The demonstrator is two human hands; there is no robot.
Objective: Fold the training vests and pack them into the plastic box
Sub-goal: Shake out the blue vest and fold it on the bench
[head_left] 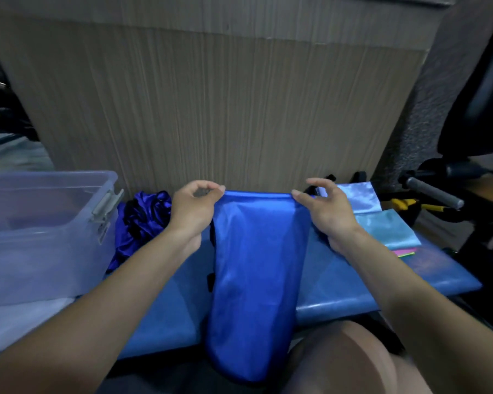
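Step in hand: a lengthwise-folded blue training vest (254, 265) lies as a long strip on the blue-covered table (353, 285), and by my reading its far edge is gripped ready for the next fold.
Left hand (191, 211): thumb and forefinger pinch the far left corner of the strip; the other fingers are curled loosely above it.
Right hand (325, 214): pinches the far right corner the same way, remaining fingers lifted and bent.
Vest position: middle of the table, far end by the wooden panel (211, 95), near end hanging over the table's near edge towards the person's knee.
Plastic box (49, 228): clear, lid off, at the left, close beside the work; what is in it is too blurred to tell.
Waiting pile: a crumpled dark blue vest (143, 220) between the box and the left hand.
Doing it well: keep both corners level and taut, bring the far edge straight towards the near end so the sides stay aligned, then smooth it flat.
Risk: the shiny fabric looks slippery; an uneven pull would skew the strip.
Other items: pale blue folded cloths (382, 220) at the far right.
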